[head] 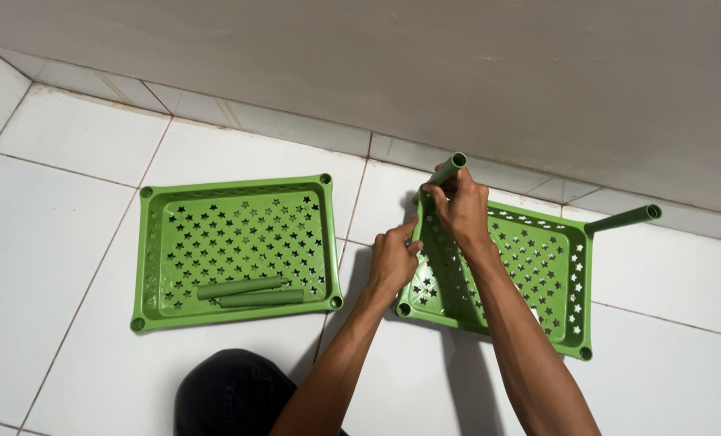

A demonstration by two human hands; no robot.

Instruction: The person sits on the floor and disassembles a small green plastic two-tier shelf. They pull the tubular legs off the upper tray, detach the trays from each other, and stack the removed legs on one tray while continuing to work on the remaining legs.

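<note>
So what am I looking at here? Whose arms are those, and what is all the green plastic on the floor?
There is no machine: a person wears a camera on the head, so you look down along their own bare arms. The floor is white tile, with a wall beyond it. Two green trays with star-shaped holes lie on it. The left tray lies flat and holds two loose green tubes. The right tray has a tube standing in its far right corner. The right hand grips another tube at that tray's far left corner, while the left hand rests on the tray's left edge. The dark shape at the bottom may be the person's knee.
</note>
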